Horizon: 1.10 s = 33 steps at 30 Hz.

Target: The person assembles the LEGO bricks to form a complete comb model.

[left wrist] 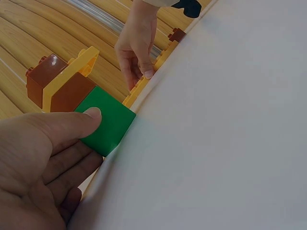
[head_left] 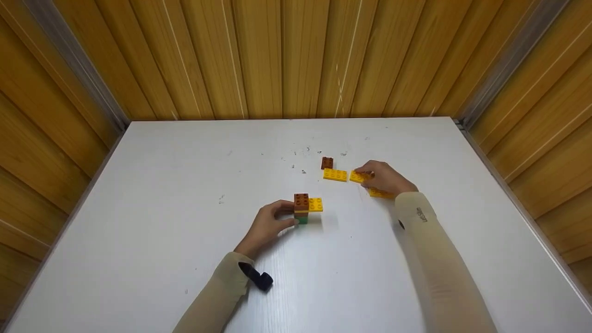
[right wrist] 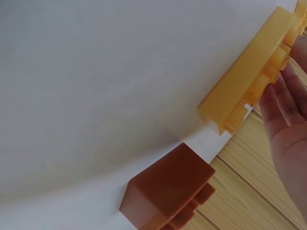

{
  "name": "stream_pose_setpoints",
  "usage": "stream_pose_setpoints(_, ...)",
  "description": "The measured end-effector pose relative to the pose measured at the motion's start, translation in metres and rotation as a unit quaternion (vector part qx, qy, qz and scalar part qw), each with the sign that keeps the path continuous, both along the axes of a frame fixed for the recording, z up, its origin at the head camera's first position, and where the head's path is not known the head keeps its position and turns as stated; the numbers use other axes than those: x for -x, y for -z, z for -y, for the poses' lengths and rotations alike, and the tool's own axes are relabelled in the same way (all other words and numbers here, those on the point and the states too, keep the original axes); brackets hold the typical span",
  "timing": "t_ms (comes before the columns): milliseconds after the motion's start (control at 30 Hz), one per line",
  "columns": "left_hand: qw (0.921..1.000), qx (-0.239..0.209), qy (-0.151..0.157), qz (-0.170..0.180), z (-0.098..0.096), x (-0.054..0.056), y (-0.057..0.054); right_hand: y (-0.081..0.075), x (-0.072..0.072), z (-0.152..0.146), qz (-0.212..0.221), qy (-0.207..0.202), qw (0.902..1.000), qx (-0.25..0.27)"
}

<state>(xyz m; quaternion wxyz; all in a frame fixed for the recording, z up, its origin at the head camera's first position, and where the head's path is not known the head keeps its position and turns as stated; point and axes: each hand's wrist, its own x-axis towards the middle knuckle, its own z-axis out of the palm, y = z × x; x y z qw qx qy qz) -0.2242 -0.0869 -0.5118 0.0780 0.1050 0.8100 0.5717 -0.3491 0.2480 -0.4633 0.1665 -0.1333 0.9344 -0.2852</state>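
My left hand (head_left: pixel 269 223) grips a small stack between thumb and fingers. At its base is a green brick (left wrist: pixel 106 120), with a brown brick (left wrist: pixel 72 93) above it. A yellow flat brick (head_left: pixel 316 204) juts out to the right under the brown top brick (head_left: pixel 301 200). In the left wrist view, the green base meets the white tabletop. Farther back, my right hand (head_left: pixel 384 176) pinches a yellow flat brick (head_left: pixel 357 176) on the table, its fingers partly covering it. Another yellow flat brick (head_left: pixel 381 193) lies beneath that hand, partly hidden.
Left of my right hand lies a longer yellow flat brick (head_left: pixel 335 175), with a brown brick (head_left: pixel 327 163) just behind it. The white table (head_left: pixel 185 185) has small dark marks. Wood-patterned panels (head_left: pixel 286 60) stand at its back and sides.
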Motion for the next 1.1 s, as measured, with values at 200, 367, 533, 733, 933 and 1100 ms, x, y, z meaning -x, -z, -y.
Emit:
stream_pose_setpoints(200,1.0000,0.003,-0.001,0.000,0.000,-0.001,-0.001,-0.001,-0.001,0.001,-0.003,-0.008,1.0000,0.000)
stream_pose_setpoints(367,1.0000,0.006,-0.004,0.005,0.000,0.000,-0.001,-0.003,-0.003,0.004,-0.012,-0.024,0.9996,-0.001)
stream_pose_setpoints(533,1.0000,0.007,-0.004,0.004,0.000,0.000,0.000,-0.003,-0.003,0.007,-0.012,-0.029,0.9995,-0.003)
stream_pose_setpoints(733,1.0000,0.005,-0.002,-0.007,0.000,-0.001,-0.001,-0.007,-0.005,0.009,-0.002,-0.024,0.9997,0.001)
stream_pose_setpoints(933,0.9999,0.007,0.000,-0.014,-0.001,-0.001,-0.001,-0.010,-0.007,0.011,-0.008,-0.037,0.9993,0.004)
stream_pose_setpoints(1100,0.9999,0.004,0.000,-0.014,-0.001,-0.001,-0.001,-0.013,-0.010,0.015,0.001,-0.044,0.9988,0.020)
